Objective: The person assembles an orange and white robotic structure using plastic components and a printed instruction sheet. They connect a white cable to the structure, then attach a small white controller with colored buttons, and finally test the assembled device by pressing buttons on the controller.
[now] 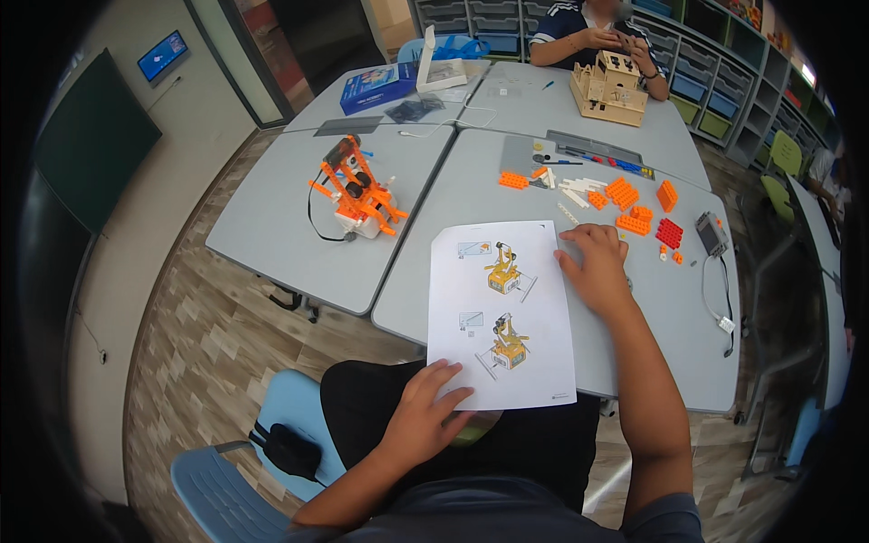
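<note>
A white instruction sheet [501, 312] with two pictures of an orange model lies over the near edge of the grey table [670, 317]. My left hand [424, 414] rests on the sheet's lower left corner, fingers spread over my lap. My right hand [595, 269] lies flat on the table at the sheet's upper right edge, fingers curled down and holding nothing that I can see. Beyond my right hand are scattered orange building pieces [625, 204], white beams [572, 190] and a red piece [669, 233].
An orange-and-white built model [358, 195] with a black cable stands on the left table. A small grey device [711, 233] with a cable lies at the right. Across the tables another person [597, 32] handles a tan wooden model [611, 90]. A blue box [378, 86] sits far back. Blue chair [226, 471] below left.
</note>
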A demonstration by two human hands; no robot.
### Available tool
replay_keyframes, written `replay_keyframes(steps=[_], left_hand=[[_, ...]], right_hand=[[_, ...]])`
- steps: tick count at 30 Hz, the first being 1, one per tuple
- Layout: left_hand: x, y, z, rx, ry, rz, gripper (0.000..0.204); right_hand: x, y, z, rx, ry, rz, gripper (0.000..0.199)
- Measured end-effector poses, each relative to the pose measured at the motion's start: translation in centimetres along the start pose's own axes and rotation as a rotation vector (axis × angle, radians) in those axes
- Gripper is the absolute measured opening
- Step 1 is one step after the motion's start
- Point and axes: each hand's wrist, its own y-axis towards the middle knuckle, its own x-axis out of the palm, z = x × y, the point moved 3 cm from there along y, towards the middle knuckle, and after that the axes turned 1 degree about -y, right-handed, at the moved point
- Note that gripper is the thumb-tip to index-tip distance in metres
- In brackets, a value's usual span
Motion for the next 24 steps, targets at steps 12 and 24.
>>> replay_keyframes(steps=[12,24], left_hand=[[-3.8,2.4,-3.1,0.006,0.006,0.113,0.049],[-2.6,-8.6,-22.9,-0.987,0.286,-0.082,0.056]], right_hand=[[0.1,0.0,0.5,-0.034,-0.07,0.049,0.032],[0.5,0.6,0.6,-0.003,-0.009,0.077,0.029]])
